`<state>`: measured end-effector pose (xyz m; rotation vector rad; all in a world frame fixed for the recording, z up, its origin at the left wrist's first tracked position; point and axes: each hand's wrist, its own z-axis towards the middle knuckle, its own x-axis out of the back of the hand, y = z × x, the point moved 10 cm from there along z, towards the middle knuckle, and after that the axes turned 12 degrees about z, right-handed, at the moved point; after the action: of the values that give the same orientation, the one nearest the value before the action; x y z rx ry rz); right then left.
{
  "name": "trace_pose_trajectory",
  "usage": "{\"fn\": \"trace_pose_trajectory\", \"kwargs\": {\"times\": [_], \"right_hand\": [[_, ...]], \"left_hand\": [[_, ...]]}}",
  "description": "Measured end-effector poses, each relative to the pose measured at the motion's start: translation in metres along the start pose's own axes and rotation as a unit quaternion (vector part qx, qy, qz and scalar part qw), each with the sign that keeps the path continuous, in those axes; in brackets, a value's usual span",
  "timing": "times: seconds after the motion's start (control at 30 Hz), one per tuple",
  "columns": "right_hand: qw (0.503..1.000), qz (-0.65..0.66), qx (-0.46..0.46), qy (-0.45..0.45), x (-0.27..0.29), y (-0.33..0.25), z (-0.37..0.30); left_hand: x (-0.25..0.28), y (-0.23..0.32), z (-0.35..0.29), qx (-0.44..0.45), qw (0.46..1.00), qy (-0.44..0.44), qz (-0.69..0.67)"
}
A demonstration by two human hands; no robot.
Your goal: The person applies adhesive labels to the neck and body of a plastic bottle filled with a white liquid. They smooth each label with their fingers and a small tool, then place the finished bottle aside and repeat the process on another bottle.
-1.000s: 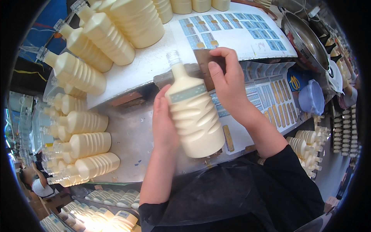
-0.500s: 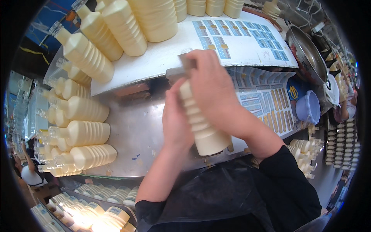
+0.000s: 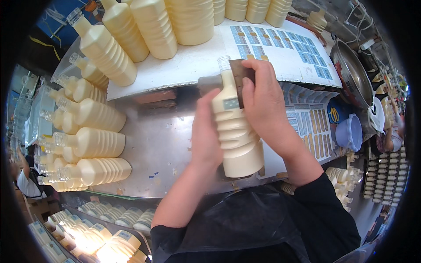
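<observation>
The label (image 3: 230, 104) has been uncovered; the bottle (image 3: 240, 144) is gripped by the left hand (image 3: 205, 133), a brown plate (image 3: 236, 74) by the right hand (image 3: 265, 103).

A raised white shelf (image 3: 197, 65) borders the shiny metal tabletop (image 3: 151, 149), grey floor (image 3: 358, 206) at right.

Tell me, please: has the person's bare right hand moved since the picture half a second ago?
Yes, the bare right hand has moved rightward, judged against the leftmost rectangular blue label on the flat white board.
</observation>
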<state>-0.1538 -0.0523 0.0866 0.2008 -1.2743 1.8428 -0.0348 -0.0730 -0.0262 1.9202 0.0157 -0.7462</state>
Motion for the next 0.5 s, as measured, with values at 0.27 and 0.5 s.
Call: {"fn": "trace_pose_trajectory", "kwargs": {"times": [0.27,0.5], "right_hand": [[0.994,0.094,0.002,0.061,0.018,0.066,-0.015],[0.977,0.196,-0.037,0.078,0.027,0.065,-0.011]], "left_hand": [[0.009,-0.009,0.013,-0.013,0.974,0.040,0.221],[0.011,0.001,0.005,-0.014,0.990,0.034,0.138]]}}
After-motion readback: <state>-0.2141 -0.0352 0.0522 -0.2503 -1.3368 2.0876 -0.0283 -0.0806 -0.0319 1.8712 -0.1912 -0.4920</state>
